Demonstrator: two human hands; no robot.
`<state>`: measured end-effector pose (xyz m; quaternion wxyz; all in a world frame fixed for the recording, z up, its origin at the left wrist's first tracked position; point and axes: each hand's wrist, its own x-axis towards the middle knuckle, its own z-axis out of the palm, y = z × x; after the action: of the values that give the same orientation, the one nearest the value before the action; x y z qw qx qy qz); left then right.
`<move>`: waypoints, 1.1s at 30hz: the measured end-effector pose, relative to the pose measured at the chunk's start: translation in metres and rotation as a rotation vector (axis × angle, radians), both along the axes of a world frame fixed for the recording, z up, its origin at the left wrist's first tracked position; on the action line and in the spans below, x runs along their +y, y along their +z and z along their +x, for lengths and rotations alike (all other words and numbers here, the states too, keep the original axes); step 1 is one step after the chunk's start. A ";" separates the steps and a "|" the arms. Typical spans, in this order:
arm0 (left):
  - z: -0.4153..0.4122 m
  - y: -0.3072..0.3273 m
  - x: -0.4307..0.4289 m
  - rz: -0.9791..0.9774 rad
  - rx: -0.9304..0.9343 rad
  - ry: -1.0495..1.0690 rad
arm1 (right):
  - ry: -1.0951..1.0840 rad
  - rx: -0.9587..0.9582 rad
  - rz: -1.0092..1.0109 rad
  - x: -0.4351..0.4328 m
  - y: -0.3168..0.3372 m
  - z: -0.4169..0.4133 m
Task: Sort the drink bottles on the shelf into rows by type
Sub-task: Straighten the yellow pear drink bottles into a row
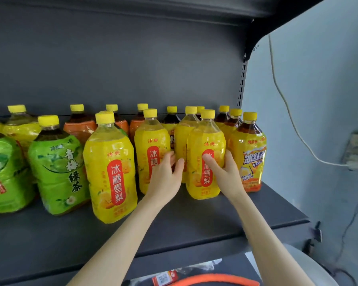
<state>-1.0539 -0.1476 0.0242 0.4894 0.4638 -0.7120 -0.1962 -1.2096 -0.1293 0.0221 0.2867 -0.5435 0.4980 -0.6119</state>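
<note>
Yellow-capped drink bottles stand on a dark grey shelf [194, 219]. My right hand [225, 172] grips a yellow pear drink bottle [207, 135] at the front right, thumb across its red label. My left hand [165, 176] reaches into the gap between a second pear bottle [149, 141] and a third [183, 133] just behind, fingers apart and touching them. A fourth pear bottle [110, 172] stands nearer, to the left. Green tea bottles [58, 172] are at the far left. An iced tea bottle [250, 153] stands right of my right hand. Orange-labelled bottles [79, 126] line the back.
The upper shelf [174, 9] hangs overhead. The shelf ends just right of the iced tea bottle. A white cable [287, 112] runs down the blue wall to a socket [355, 149]. An orange band [215, 278] and packets lie below the shelf front.
</note>
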 end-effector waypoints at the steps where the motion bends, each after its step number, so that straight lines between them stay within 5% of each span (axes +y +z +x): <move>1: -0.002 0.000 -0.004 0.029 -0.009 -0.004 | -0.034 0.002 -0.026 0.000 -0.003 0.002; 11: -0.017 0.005 -0.056 0.388 0.246 -0.169 | -0.435 0.142 -0.133 0.000 -0.013 0.010; 16: -0.024 -0.005 -0.063 0.323 0.282 -0.238 | -0.516 0.180 -0.169 0.001 -0.015 0.007; 24: -0.025 -0.011 -0.047 0.187 0.165 -0.054 | -0.459 0.228 -0.160 0.017 -0.012 0.004; 33: -0.002 -0.019 0.006 0.135 0.162 -0.081 | -0.175 -0.019 -0.101 0.050 -0.017 -0.013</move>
<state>-1.0556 -0.1419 0.0054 0.5046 0.4491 -0.6735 -0.3000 -1.2226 -0.0796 0.0051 0.2092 -0.5059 0.5091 -0.6642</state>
